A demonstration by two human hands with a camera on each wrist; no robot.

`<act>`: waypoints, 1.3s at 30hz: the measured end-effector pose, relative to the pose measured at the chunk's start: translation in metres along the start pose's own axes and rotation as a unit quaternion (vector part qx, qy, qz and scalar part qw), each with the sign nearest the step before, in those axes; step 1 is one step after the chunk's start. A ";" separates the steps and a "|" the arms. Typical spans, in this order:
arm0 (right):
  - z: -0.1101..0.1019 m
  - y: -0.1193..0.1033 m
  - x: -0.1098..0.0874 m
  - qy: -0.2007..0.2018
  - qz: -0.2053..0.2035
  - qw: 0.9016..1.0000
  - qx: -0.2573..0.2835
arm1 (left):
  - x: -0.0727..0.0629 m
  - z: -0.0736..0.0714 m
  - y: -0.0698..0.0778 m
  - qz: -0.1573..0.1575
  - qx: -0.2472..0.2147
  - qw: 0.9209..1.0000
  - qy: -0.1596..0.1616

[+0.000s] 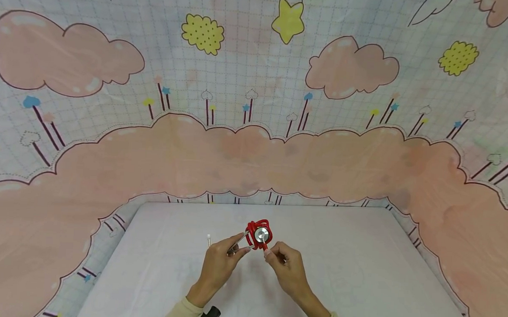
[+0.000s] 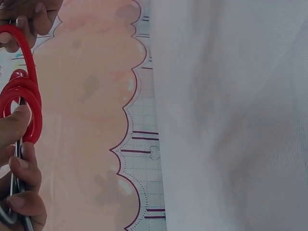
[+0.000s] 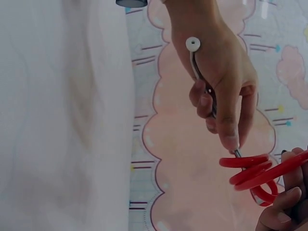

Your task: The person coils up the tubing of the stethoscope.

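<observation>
A stethoscope's red tubing (image 1: pixel 251 227) is looped into a coil above the white table, with the round silver chest piece (image 1: pixel 262 234) lying over the loops. My left hand (image 1: pixel 220 263) grips the metal ear tubes (image 2: pixel 18 149) just beside the coil. From behind that hand a white eartip (image 3: pixel 193 44) sticks out. My right hand (image 1: pixel 289 269) pinches the short end of tubing below the chest piece between thumb and fingers. Both hands are raised off the table. In the left wrist view, the left frame edge cuts off part of the coil and both hands.
The white table (image 1: pixel 146 277) spreads beneath both hands. Behind it and at its sides hangs a cloth backdrop (image 1: pixel 279 164) printed with clouds and stars. Black wrist bands (image 1: pixel 209 316) show near both pale sleeves.
</observation>
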State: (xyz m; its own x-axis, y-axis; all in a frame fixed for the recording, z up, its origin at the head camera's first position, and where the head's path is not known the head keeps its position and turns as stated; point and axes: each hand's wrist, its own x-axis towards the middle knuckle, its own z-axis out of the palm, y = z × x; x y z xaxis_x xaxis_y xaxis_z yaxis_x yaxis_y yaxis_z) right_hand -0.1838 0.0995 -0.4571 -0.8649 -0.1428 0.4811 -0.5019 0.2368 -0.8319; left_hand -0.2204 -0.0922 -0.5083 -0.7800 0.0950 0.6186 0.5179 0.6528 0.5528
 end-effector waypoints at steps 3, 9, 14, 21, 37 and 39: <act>0.000 -0.002 0.000 0.000 0.008 1.000 0.001 | 0.000 0.000 0.000 0.000 0.000 1.000 0.004; 0.001 0.000 -0.001 0.004 0.049 0.999 -0.002 | -0.001 0.000 0.001 0.001 0.004 1.000 0.015; 0.007 0.021 -0.002 0.019 0.082 0.996 -0.010 | -0.001 -0.001 0.002 0.001 0.008 1.000 0.022; 0.008 0.036 -0.002 0.025 0.098 0.995 0.009 | -0.001 0.000 0.003 0.008 0.009 1.000 0.026; 0.010 0.040 -0.001 0.114 0.051 0.992 -0.025 | -0.002 0.001 0.009 0.025 0.006 0.999 0.032; 0.011 0.040 -0.002 0.122 0.047 0.991 -0.028 | -0.001 0.001 0.008 0.029 0.009 0.999 0.033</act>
State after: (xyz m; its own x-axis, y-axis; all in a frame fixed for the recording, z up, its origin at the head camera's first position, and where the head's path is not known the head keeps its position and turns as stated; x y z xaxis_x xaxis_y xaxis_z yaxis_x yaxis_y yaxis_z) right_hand -0.2025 0.0986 -0.4943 -0.8799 0.1182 0.4602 -0.4119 0.2927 -0.8629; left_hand -0.2152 -0.0862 -0.5049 -0.7236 0.0830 0.6852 0.5546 0.6609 0.5057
